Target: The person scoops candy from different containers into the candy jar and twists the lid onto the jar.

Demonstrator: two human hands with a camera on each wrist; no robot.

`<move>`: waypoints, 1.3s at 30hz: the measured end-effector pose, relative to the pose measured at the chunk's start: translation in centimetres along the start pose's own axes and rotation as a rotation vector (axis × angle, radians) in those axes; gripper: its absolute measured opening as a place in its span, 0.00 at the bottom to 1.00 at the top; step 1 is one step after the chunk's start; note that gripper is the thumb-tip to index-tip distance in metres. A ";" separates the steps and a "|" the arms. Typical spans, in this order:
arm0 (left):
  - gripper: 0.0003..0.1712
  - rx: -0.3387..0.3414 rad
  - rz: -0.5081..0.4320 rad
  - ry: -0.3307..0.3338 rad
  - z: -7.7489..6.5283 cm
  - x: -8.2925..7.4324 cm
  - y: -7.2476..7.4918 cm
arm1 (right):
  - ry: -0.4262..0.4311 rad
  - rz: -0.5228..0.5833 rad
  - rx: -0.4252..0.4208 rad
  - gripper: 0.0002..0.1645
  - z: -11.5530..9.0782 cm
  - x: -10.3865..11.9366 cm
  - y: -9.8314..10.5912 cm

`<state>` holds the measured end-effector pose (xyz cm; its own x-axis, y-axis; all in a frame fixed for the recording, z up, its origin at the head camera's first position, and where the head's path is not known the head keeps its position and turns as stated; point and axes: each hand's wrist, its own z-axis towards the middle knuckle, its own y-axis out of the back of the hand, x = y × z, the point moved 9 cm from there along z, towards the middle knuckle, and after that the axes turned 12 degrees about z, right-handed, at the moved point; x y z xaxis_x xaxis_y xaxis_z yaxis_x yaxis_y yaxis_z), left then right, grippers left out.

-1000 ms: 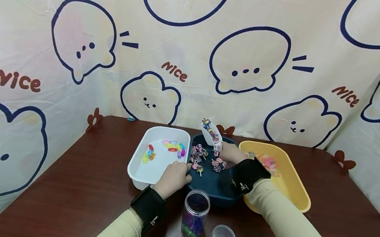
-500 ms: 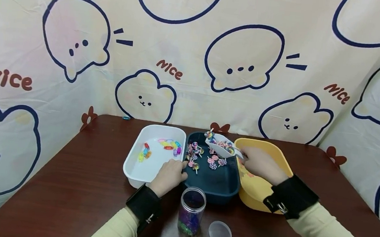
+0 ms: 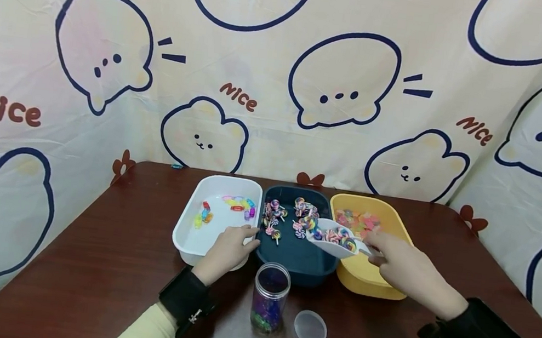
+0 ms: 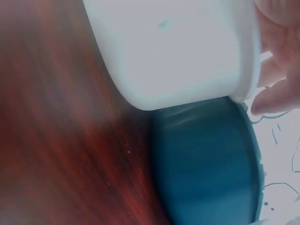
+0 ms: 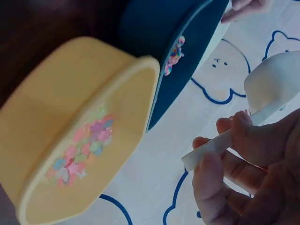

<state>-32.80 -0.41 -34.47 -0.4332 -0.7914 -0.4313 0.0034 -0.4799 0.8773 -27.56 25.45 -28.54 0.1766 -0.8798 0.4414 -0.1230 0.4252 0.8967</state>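
Observation:
My right hand (image 3: 400,262) pinches the handle of a white scoop (image 5: 276,79) between thumb and fingers. Heaped in the scoop are swirl lollipops (image 3: 335,235), small and multicoloured. It is held over the right part of the dark blue bin (image 3: 291,262), which has more lollipops (image 3: 273,216) lying in it. My left hand (image 3: 228,250) is at the white bin (image 3: 189,237), fingers loosely bent, fingertips right at the rim beside the blue bin. In the left wrist view, those fingers (image 4: 276,96) show just past the white rim.
A yellow bin (image 3: 368,284) with pastel pieces (image 5: 86,145) stands at the right. Bright little candies (image 3: 239,205) lie in the white bin. In front are an uncovered clear jar (image 3: 269,301) with purple and green contents and its lid (image 3: 310,330). A patterned cloth hangs behind.
My right hand has lifted the loaded scoop out of the blue bin's back, levelled it and drawn it right and nearer. My left hand has shifted slightly left.

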 end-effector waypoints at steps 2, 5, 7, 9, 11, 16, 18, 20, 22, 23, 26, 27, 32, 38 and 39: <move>0.16 -0.074 -0.012 -0.016 -0.7 -0.1 0.9 | 0.008 -0.004 0.002 0.12 -0.6 0.1 -0.3; 0.14 -0.146 -0.112 -0.037 -2.0 -0.2 1.9 | 0.014 -0.021 0.004 0.14 -1.4 0.3 -0.7; 0.17 -0.118 -0.223 -0.079 -3.1 -0.6 2.0 | 0.025 -0.028 0.010 0.14 -2.0 0.5 -1.2; 0.23 -0.025 -0.332 -0.125 -4.2 -1.1 1.4 | 0.024 -0.040 0.014 0.14 -2.5 0.6 -1.6; 0.31 0.094 -0.409 -0.169 -5.2 -1.7 0.5 | 0.024 -0.050 0.018 0.13 -2.8 0.8 -2.0; 0.37 0.210 -0.497 -0.196 -6.8 -3.2 -0.8 | 0.039 -0.106 0.001 0.12 -3.5 1.6 -2.6; 0.34 0.179 -0.510 -0.182 -6.9 -3.5 -0.9 | 0.047 -0.133 -0.009 0.12 -3.6 2.0 -2.8; 0.32 0.149 -0.521 -0.164 -7.0 -3.6 -0.9 | 0.052 -0.156 -0.021 0.11 -3.8 2.3 -2.9; 0.32 0.123 -0.516 -0.158 -7.1 -3.7 -0.9 | 0.056 -0.171 -0.030 0.11 -4.0 2.5 -3.0; 0.31 0.117 -0.517 -0.159 -7.1 -3.7 -1.0 | 0.057 -0.180 -0.035 0.11 -4.0 2.6 -3.0; 0.31 0.104 -0.510 -0.159 -7.2 -3.9 -0.9 | 0.053 -0.194 -0.045 0.11 -4.2 2.8 -2.8; 0.31 0.099 -0.505 -0.161 -7.3 -4.0 -0.9 | 0.048 -0.196 -0.045 0.11 -4.2 2.9 -2.8; 0.31 0.089 -0.499 -0.163 -7.5 -4.2 -0.7 | 0.030 -0.189 -0.049 0.12 -4.3 3.1 -2.3; 0.32 0.099 -0.477 -0.138 -7.6 -4.3 -0.8 | 0.068 -0.208 -0.134 0.13 -4.9 4.1 -1.4; 0.33 0.097 -0.470 -0.137 -7.6 -4.3 -0.8 | 0.082 -0.212 -0.155 0.13 -5.0 4.3 -1.2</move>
<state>-24.06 0.55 -34.93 -0.4823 -0.4374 -0.7590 -0.3021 -0.7302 0.6128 -21.77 22.17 -27.54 0.2621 -0.9351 0.2385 0.0751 0.2662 0.9610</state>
